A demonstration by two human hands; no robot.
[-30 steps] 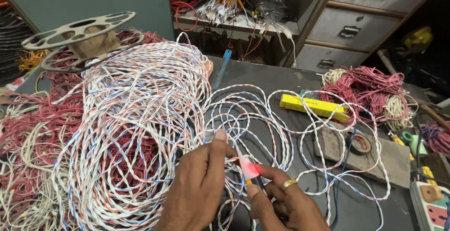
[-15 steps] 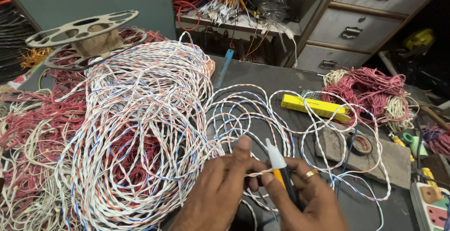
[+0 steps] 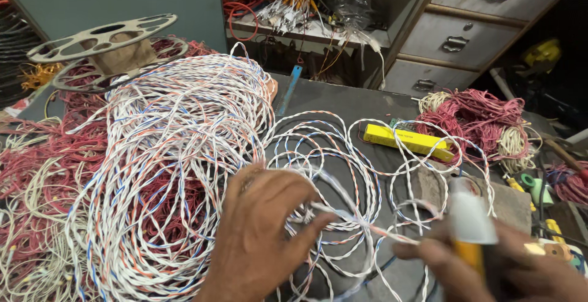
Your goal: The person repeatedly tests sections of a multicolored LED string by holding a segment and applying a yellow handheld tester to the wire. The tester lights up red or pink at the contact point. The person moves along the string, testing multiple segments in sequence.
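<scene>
Two hands at the bench's near edge: left hand (image 3: pixel 260 234) pinches a wire (image 3: pixel 361 221) taut; right hand (image 3: pixel 490 265), fingers closed, grips a white-tipped tool (image 3: pixel 470 225). Likely risk: a slip nicks the finger. Beyond, one white coil (image 3: pixel 177 149), one yellow bar (image 3: pixel 407 141), one reel (image 3: pixel 101 38).

A dark workbench (image 3: pixel 334 97) carries a big heap of white twisted wire (image 3: pixel 177 155) on the left, over red wire (image 3: pixel 37 155). Loose white loops (image 3: pixel 343 155) spread across the middle. A yellow bar (image 3: pixel 407 141) and 1 red-and-cream bundle (image 3: pixel 478 118) lie far right; what may be a tape roll (image 3: pixel 468 185) sits nearer.
</scene>
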